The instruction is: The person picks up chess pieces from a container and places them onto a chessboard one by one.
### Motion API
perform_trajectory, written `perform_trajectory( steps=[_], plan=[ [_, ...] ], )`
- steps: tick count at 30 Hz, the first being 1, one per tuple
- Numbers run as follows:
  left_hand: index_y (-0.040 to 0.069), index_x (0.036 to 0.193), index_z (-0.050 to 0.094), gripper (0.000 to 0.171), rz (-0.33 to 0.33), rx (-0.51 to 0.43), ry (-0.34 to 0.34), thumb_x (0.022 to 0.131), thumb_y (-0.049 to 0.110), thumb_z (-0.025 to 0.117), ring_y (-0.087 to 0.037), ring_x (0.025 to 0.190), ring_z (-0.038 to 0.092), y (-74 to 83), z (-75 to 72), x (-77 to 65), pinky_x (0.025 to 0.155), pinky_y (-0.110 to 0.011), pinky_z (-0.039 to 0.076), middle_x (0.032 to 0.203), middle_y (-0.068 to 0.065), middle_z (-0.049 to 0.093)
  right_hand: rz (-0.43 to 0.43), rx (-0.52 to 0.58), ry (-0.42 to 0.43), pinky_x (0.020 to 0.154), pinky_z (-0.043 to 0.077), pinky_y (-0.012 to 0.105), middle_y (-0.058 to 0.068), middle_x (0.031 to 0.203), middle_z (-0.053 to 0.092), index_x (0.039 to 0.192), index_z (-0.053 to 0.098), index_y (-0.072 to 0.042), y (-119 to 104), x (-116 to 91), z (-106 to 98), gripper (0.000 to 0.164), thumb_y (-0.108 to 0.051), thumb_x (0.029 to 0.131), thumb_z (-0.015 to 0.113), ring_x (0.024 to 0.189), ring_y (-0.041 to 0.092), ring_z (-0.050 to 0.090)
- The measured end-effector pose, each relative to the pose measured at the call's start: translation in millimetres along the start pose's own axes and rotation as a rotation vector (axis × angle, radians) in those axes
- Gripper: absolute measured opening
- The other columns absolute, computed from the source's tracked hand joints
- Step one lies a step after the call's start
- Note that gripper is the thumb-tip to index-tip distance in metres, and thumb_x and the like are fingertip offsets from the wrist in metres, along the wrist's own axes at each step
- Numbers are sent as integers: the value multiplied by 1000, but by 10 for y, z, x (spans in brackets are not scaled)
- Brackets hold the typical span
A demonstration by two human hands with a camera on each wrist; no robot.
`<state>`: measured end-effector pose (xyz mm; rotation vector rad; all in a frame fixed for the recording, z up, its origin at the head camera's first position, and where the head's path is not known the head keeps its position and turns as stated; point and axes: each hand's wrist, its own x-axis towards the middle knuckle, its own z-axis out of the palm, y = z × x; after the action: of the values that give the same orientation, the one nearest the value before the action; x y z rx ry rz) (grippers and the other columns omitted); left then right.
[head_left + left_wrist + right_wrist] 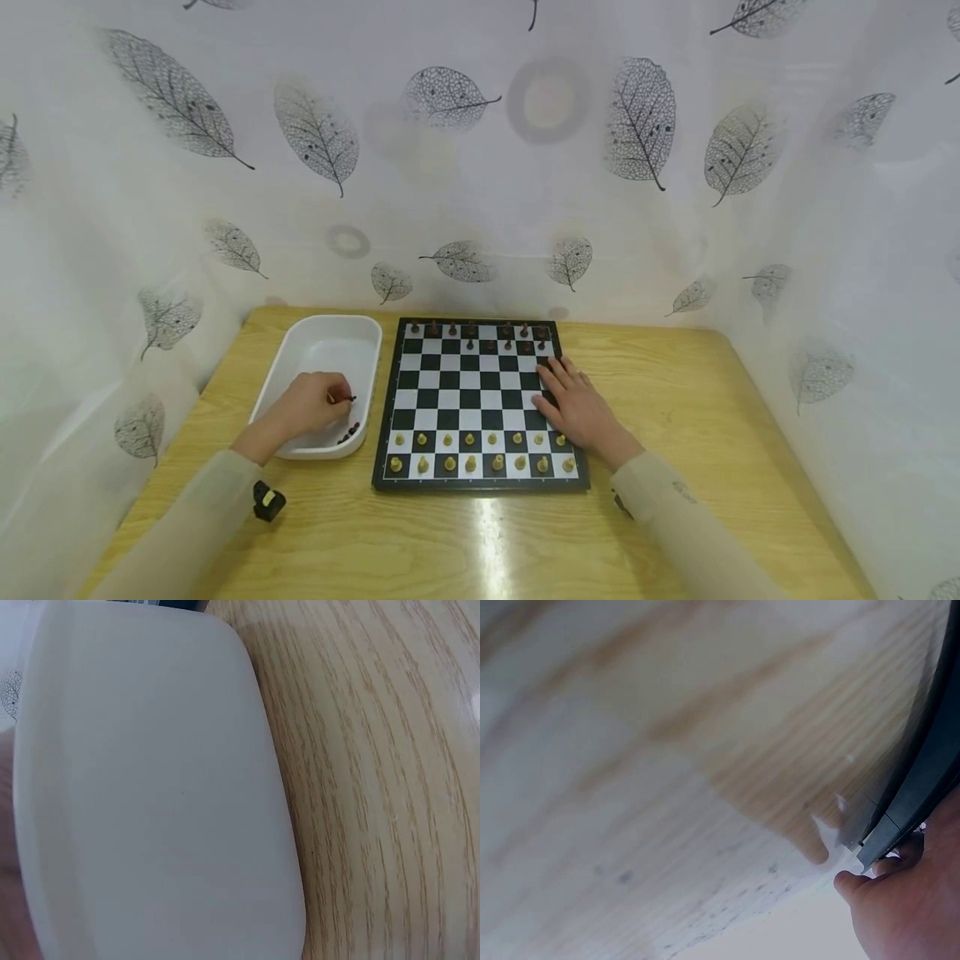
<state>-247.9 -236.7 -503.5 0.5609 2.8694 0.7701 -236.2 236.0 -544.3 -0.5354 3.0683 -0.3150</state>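
In the head view my left hand [313, 406] reaches into a white plastic tray [372, 333]. Its fingertips pinch a small dark chess piece [352, 398]. Several more dark pieces [348, 432] lie on the tray floor just below. A magnetic-looking chessboard [448, 397] stands right of the tray. Dark reddish chess pieces [471, 327] stand along its far side, gold ones [470, 463] in two rows along the near side. My right hand [583, 410] rests with spread fingers on the board's right edge. The left wrist view is mostly filled by the tray's outer wall [172, 787].
The tray and board stand on a light wooden table [660, 400]. A pale curtain with leaf prints [465, 167] closes in the back and both sides. In the right wrist view the board's dark side [915, 772] rises beside the hand.
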Motion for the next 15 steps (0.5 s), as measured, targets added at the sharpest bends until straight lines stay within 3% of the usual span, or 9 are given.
perform_trajectory(
  steps=[6, 15],
  plan=[
    [8, 102, 74, 11, 7, -47, 128, 93, 13, 72, -15, 83, 64, -2, -8, 20, 73, -32, 54, 92, -3, 75, 8, -1, -2, 129, 23, 63, 16, 176, 20, 167, 30, -13, 3, 9, -5, 74, -60, 110, 35, 164, 40, 12],
    [2, 115, 77, 22, 36, -105, 233, 98, 13, 69, -24, 91, 74, 94, -38, 52, 81, -42, 61, 104, -12, 80, 12, -2, -16, 128, 23, 64, 17, 175, 19, 167, 29, -13, -16, 8, -7, 74, -60, 110, 35, 164, 41, 12]
  ],
)
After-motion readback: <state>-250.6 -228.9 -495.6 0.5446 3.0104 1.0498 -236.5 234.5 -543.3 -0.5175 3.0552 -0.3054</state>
